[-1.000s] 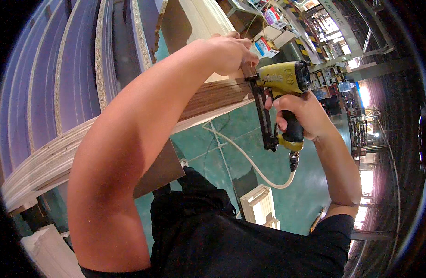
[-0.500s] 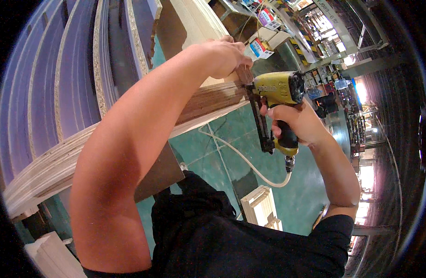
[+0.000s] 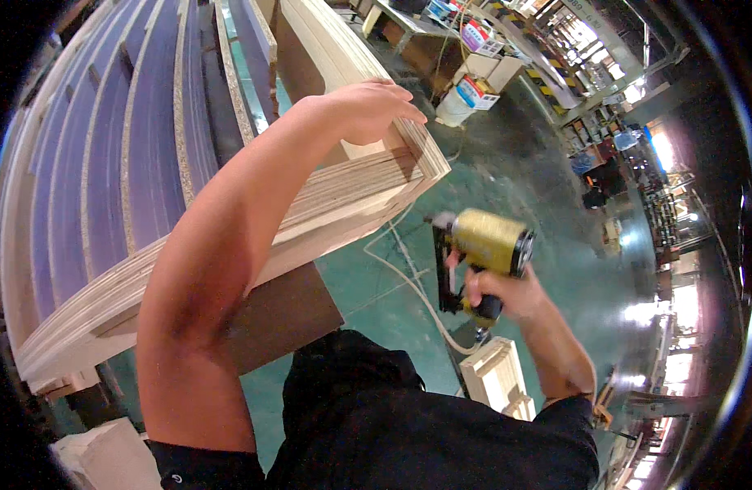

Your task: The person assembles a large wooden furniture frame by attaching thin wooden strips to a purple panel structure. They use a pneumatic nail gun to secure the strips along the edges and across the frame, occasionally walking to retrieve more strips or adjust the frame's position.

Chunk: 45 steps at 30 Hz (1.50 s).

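My left hand (image 3: 372,110) lies over the far corner of a layered wooden frame (image 3: 355,188), its fingers stretched out and gripping nothing. My right hand (image 3: 506,287) is wrapped around the handle of a yellow and black nail gun (image 3: 488,237). The tool hangs over the floor, right of the frame corner and apart from it; its nose points left toward the frame. A pale air hose (image 3: 421,296) runs from the bottom of its handle. Motion slightly blurs the tool and the right hand.
Rows of purple-faced boards (image 3: 106,163) with chipboard edges stand inside the frame at left. A small stack of wooden pieces (image 3: 492,376) sits on the green floor (image 3: 368,290). Beyond the corner are a white bucket (image 3: 456,106), boxes (image 3: 478,91) and a workbench (image 3: 400,24).
The nail gun has come off the frame corner, moving down and right with my right hand. My left hand has let go of a small wood piece at the corner, its fingers now straighter.
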Each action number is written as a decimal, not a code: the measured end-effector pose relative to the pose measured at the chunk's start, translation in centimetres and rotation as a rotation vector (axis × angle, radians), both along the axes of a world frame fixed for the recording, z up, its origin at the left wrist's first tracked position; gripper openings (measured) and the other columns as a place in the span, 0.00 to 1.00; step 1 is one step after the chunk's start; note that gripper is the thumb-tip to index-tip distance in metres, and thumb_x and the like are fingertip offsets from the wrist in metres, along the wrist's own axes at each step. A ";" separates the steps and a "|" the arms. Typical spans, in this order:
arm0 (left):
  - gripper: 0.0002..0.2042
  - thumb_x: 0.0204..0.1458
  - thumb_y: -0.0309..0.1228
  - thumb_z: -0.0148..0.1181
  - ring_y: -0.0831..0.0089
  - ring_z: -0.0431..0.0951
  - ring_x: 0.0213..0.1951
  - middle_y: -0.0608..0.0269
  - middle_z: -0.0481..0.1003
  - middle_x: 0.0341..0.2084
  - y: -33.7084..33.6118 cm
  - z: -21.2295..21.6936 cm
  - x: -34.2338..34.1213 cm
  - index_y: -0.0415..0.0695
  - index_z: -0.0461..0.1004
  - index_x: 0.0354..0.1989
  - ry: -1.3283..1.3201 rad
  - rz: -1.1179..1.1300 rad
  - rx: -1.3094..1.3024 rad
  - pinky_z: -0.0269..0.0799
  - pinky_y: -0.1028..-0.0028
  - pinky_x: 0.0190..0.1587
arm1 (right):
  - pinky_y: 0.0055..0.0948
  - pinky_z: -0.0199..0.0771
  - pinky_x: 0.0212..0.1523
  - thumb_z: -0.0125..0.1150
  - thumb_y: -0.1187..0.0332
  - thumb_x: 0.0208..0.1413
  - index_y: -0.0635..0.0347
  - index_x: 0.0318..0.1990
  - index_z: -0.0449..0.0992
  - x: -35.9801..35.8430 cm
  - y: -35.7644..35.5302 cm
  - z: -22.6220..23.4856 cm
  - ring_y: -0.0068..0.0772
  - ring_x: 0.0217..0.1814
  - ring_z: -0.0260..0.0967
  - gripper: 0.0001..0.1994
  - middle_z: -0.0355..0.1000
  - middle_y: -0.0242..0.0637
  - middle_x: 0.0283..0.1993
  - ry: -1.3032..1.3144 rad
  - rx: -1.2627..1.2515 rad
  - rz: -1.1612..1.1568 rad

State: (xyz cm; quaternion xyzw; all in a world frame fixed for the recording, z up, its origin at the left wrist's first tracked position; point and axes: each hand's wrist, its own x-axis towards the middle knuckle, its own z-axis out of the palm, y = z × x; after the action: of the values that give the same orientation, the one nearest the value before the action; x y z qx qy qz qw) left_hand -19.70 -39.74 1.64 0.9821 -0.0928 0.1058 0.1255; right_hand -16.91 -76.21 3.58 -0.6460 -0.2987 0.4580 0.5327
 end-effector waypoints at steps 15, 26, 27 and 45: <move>0.09 0.56 0.29 0.63 0.53 0.79 0.47 0.53 0.77 0.45 -15.0 -4.0 -36.6 0.43 0.77 0.44 -0.524 0.204 -0.616 0.74 0.60 0.51 | 0.33 0.74 0.57 0.73 0.71 0.49 0.60 0.55 0.76 -17.6 -1.9 -16.5 0.29 0.52 0.75 0.24 0.78 0.34 0.52 0.115 -0.232 0.469; 0.10 0.59 0.33 0.65 0.61 0.81 0.43 0.54 0.80 0.40 -16.3 -20.7 -80.1 0.40 0.78 0.42 -0.296 1.176 -0.796 0.77 0.66 0.45 | 0.36 0.78 0.54 0.76 0.71 0.50 0.63 0.57 0.74 -44.5 6.7 -22.2 0.34 0.52 0.77 0.26 0.79 0.38 0.51 0.139 -0.498 0.401; 0.12 0.58 0.34 0.66 0.62 0.81 0.43 0.54 0.80 0.39 -13.9 -20.1 -82.5 0.39 0.78 0.45 -0.440 1.271 -0.874 0.77 0.66 0.46 | 0.36 0.78 0.54 0.76 0.71 0.50 0.63 0.58 0.74 -47.3 8.3 -21.7 0.34 0.52 0.77 0.27 0.79 0.38 0.51 0.075 -0.522 0.456; 0.35 0.39 0.34 0.73 0.47 0.61 0.68 0.53 0.70 0.58 17.4 2.0 -90.0 0.48 0.68 0.60 -0.056 0.388 0.042 0.56 0.42 0.68 | 0.35 0.77 0.55 0.74 0.67 0.51 0.61 0.55 0.75 -68.2 21.0 -16.2 0.36 0.51 0.77 0.24 0.78 0.39 0.52 -0.073 -0.237 0.490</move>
State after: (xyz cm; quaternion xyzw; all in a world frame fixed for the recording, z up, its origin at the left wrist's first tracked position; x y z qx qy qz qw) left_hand -109.67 -22.38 3.68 0.9806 0.0925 0.1533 0.0797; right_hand -85.09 -55.25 -12.62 -0.6286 -0.4094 0.5813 0.3153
